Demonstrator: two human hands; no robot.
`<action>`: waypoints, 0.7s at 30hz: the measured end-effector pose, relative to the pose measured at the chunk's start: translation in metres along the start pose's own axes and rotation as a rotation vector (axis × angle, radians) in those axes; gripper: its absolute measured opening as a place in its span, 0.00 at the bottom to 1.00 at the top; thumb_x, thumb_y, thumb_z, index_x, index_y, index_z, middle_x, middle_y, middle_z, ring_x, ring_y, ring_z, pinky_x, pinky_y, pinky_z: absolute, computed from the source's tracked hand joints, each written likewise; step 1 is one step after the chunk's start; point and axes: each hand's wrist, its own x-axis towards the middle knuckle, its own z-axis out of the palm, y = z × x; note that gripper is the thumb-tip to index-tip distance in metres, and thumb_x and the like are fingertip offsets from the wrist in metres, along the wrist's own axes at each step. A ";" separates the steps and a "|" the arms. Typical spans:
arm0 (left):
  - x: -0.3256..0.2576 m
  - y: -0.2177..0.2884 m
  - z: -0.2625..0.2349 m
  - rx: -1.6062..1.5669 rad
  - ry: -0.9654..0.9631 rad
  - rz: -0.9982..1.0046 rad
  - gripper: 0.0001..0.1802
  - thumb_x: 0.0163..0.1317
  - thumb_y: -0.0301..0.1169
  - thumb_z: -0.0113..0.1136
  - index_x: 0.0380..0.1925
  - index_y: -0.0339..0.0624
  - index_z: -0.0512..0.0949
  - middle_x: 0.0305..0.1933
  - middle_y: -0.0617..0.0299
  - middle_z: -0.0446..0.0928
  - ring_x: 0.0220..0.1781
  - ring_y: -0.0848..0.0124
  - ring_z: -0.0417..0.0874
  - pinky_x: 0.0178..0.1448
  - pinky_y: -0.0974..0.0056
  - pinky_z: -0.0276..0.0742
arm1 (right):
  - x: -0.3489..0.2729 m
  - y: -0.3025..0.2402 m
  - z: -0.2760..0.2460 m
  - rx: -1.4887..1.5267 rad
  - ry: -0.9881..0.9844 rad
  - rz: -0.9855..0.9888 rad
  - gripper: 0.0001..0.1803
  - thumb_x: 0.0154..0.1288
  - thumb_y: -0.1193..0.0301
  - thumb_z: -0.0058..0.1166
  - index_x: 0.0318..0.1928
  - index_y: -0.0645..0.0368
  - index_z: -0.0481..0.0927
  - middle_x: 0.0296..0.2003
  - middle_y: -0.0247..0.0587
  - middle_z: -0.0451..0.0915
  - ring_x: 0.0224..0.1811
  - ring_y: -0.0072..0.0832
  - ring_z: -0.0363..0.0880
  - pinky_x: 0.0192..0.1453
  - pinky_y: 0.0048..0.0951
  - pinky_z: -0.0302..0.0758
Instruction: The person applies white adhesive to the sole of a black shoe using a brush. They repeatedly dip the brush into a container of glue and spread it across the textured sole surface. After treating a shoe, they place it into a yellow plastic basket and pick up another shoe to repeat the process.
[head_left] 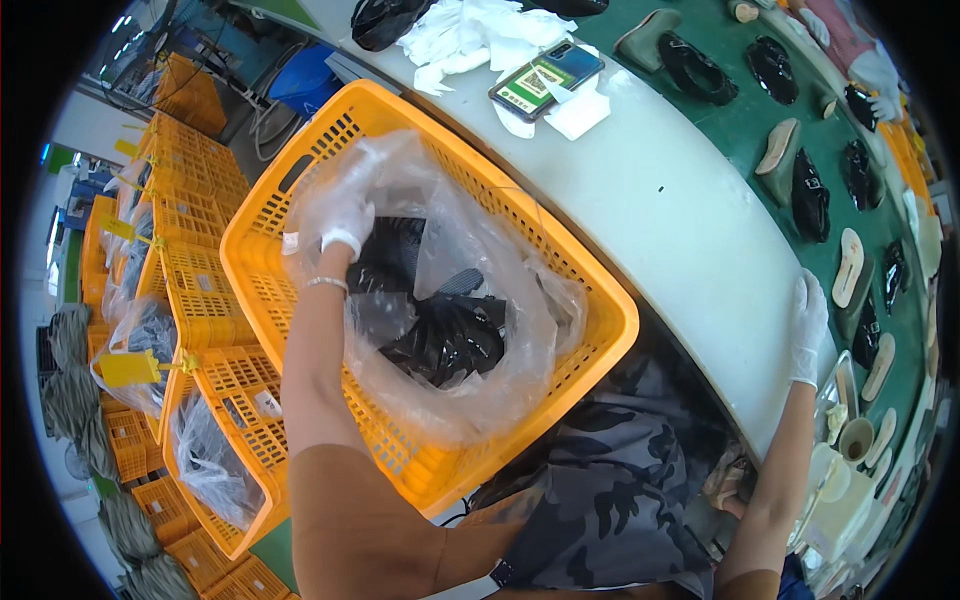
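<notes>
An orange plastic basket [607, 318] in front of me is lined with a clear plastic bag [480, 405]. Glossy black pieces [450, 345], perhaps shoe uppers, lie in the bag along with dark ribbed ones. My left hand [347, 212], in a white glove, is at the bag's upper left part and appears to grip the film; folds of plastic blur its fingers. Off to the right, my gloved right hand [808, 318] rests flat on the edge of the white tabletop [680, 190], fingers stretched out and holding nothing.
On the tabletop's far end lie a phone [548, 82] and crumpled white paper [465, 40]. Beyond it, a green work surface [735, 125] carries black shoes [810, 197], insoles and a cup [856, 438]. Stacked orange crates [205, 290] stand at left. Another person's gloved hand [885, 100] shows top right.
</notes>
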 end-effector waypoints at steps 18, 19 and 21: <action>0.016 0.112 0.088 -0.019 0.412 0.114 0.29 0.51 0.31 0.61 0.55 0.41 0.67 0.46 0.54 0.75 0.44 0.62 0.77 0.49 0.64 0.74 | 0.013 -0.024 -0.002 -0.120 0.142 0.028 0.12 0.57 0.61 0.48 0.32 0.56 0.78 0.30 0.46 0.78 0.36 0.42 0.77 0.44 0.42 0.69; 0.019 0.139 0.082 -0.055 0.424 0.181 0.29 0.51 0.31 0.61 0.55 0.41 0.67 0.46 0.54 0.75 0.44 0.62 0.77 0.49 0.64 0.74 | 0.007 -0.025 -0.004 -0.131 0.144 0.040 0.12 0.57 0.61 0.48 0.32 0.56 0.77 0.30 0.46 0.78 0.36 0.41 0.76 0.45 0.41 0.69; 0.019 0.179 0.063 -0.122 0.457 0.295 0.28 0.52 0.31 0.60 0.55 0.40 0.67 0.46 0.54 0.75 0.43 0.62 0.77 0.48 0.64 0.74 | -0.001 -0.023 -0.009 -0.151 0.116 0.076 0.15 0.58 0.58 0.46 0.33 0.57 0.77 0.31 0.47 0.78 0.38 0.41 0.77 0.47 0.38 0.69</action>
